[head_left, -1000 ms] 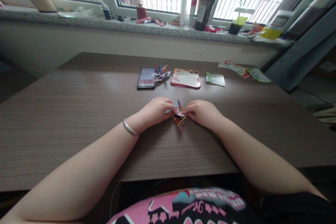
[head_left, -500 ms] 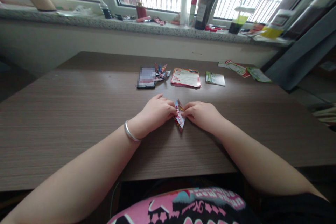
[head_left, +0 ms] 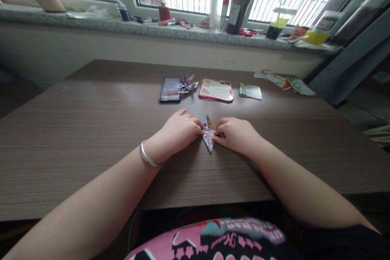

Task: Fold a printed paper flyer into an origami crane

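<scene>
A sheet of printed paper folded into a narrow diamond (head_left: 209, 135) lies on the brown table, its lower point toward me. My left hand (head_left: 183, 129) is at its left edge, fingers curled and closed on that side, thumb mostly hidden. At the right edge, my right hand (head_left: 234, 132) has the paper between thumb and fingertips, a small gap showing behind them. A silver bangle (head_left: 146, 154) sits on my left wrist.
Beyond my hands lie a phone-like device with a blurred screen (head_left: 170, 89), a folded paper figure (head_left: 189, 85), a stack of printed sheets (head_left: 216, 90) and a small pile of cards (head_left: 250, 91). Paper strips (head_left: 276, 79) lie farther right. Bottles and cups line the windowsill (head_left: 189, 32).
My left hand has drawn slightly left and my right fingers slightly right, uncovering more of the folded paper's face. The diamond looks flatter and wider.
</scene>
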The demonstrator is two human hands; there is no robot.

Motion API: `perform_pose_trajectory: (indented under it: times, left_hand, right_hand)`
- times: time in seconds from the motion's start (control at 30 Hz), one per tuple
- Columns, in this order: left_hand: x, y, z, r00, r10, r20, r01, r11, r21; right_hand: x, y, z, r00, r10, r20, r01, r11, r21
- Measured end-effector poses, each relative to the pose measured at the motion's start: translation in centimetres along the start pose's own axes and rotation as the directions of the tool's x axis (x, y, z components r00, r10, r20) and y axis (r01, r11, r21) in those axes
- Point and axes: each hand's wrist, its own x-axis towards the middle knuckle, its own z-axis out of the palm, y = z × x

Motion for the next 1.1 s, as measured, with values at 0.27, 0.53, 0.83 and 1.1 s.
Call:
perform_pose_trajectory:
  times: [0.27, 0.53, 0.83, 1.1]
  left_hand:
    - [-0.2, -0.4, 0.3, 0.998, 0.045, -0.050, -0.042, 0.997, 0.064]
    - [-0.1, -0.5, 0.4, 0.987, 0.113, -0.119, -0.103, 0.991, 0.084]
    - [-0.3, -0.1, 0.9, 0.997, 0.049, -0.066, -0.053, 0.996, -0.065]
    - [0.0, -0.3, 2.0, 0.981, 0.107, -0.159, -0.129, 0.982, -0.139]
  right_hand:
    - [-0.3, -1.1, 0.4, 1.000, 0.028, -0.013, -0.028, 0.998, -0.048]
    - [0.2, 0.1, 1.3, 0.997, -0.043, -0.067, 0.036, 0.995, -0.092]
    - [1.3, 2.6, 2.4, 0.995, -0.015, -0.096, 0.013, 0.999, -0.031]
    - [1.4, 2.7, 2.2, 0.972, -0.099, -0.214, 0.109, 0.993, 0.037]
